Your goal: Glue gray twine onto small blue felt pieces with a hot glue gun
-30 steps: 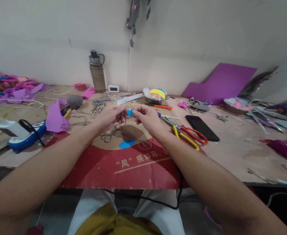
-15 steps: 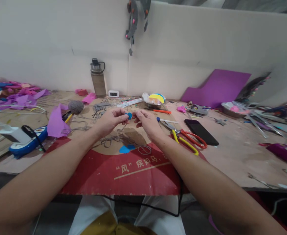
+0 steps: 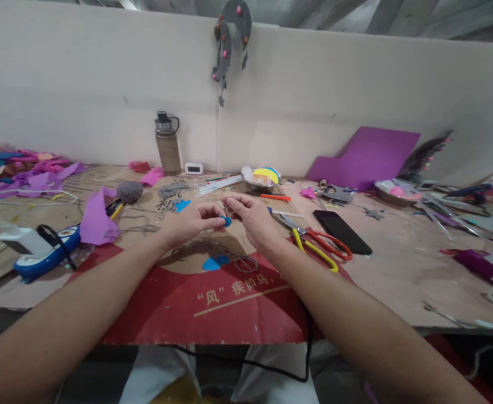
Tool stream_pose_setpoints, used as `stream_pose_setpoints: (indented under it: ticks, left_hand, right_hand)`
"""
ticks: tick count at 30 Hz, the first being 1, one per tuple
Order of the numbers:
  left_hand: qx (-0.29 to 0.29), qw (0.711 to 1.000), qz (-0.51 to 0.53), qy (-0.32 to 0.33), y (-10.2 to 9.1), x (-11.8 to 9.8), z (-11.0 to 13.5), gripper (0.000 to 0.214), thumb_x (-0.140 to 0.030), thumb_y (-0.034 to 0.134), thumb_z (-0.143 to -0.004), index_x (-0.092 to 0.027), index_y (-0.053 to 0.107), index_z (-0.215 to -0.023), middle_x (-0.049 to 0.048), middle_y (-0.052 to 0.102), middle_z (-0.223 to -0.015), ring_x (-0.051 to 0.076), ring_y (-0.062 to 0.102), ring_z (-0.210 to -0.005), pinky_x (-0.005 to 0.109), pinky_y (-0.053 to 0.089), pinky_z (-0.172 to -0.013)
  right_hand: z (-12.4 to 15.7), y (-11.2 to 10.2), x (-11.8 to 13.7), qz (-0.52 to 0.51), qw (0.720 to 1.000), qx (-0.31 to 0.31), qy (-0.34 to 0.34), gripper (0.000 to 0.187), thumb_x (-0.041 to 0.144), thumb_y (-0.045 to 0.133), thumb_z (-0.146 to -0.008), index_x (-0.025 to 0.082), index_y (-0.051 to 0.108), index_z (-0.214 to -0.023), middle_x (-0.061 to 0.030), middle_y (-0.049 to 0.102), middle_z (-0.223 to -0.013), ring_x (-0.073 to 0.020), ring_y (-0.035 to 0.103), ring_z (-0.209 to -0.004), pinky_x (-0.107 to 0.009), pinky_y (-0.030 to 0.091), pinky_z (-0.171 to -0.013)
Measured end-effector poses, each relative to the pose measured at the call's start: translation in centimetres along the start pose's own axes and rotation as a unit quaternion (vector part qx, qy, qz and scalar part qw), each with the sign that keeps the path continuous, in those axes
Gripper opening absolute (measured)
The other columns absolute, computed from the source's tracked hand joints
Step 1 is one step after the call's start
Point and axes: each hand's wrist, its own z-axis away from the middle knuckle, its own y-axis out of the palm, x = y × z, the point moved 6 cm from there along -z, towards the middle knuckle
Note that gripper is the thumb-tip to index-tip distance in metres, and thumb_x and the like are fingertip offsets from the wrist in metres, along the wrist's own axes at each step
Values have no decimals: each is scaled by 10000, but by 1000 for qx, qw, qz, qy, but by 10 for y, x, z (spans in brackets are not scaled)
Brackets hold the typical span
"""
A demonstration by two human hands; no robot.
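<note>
Between the thumb and fingertips of my left hand (image 3: pixel 192 224) is a small blue felt piece (image 3: pixel 227 221). Just to its right, my right hand (image 3: pixel 251 219) is closed in a pinch, its fingertips slightly above the felt; whatever they hold is too small to make out. Below both hands, loose grey yarn (image 3: pixel 200 248) lies in loops on the red-and-brown cardboard (image 3: pixel 162 314). More blue felt pieces (image 3: pixel 215 262) rest there, and another blue scrap (image 3: pixel 182 205) lies behind my left hand.
Scissors with red and yellow handles (image 3: pixel 328 241) and a black phone (image 3: pixel 342 231) lie right of my right hand. A grey yarn ball (image 3: pixel 129 192), purple felt (image 3: pixel 99 216) and a power strip (image 3: pixel 46 255) are leftward. A bottle (image 3: pixel 168 146) and metal bowl (image 3: pixel 258 187) stand behind.
The view has tilted up a little. My left hand with the blue felt piece sits slightly lower, and my right fingertips are now higher than it. A blue scrap behind my left hand now shows.
</note>
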Motion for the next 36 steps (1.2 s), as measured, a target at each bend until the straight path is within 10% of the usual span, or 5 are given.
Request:
stream_pose_setpoints:
  ticks: [10, 24, 36]
  left_hand:
    - [-166, 972, 154, -56, -36, 22, -5, 290, -327, 818, -633, -147, 591, -644, -31, 488, -564, 45, 357, -476, 186, 232, -441]
    - [-172, 965, 181, -85, -26, 13, -3, 305, -158, 753, -578, -168, 450, -547, 59, 642, -713, 122, 596, -679, 171, 205, -399]
    - [-116, 950, 276, -88, -13, 22, -6, 328, 31, 611, -539, -113, 655, -831, 35, 641, -721, 85, 559, -626, 174, 417, -536]
  right_hand:
    - [-3, -23, 13, 24, 992, -121, -29, 239, 394, 716, -692, 196, 731, -826, -6, 700, -849, -116, 515, -716, -271, 387, -683]
    - [1, -8, 9, 100, 992, -58, -51, 206, 397, 746, -689, 200, 701, -726, -14, 669, -725, -144, 530, -689, -313, 422, -707]
    - [-2, -3, -4, 137, 988, -25, -63, 205, 389, 685, -765, 221, 766, -852, -49, 735, -900, -196, 617, -870, -359, 454, -844]
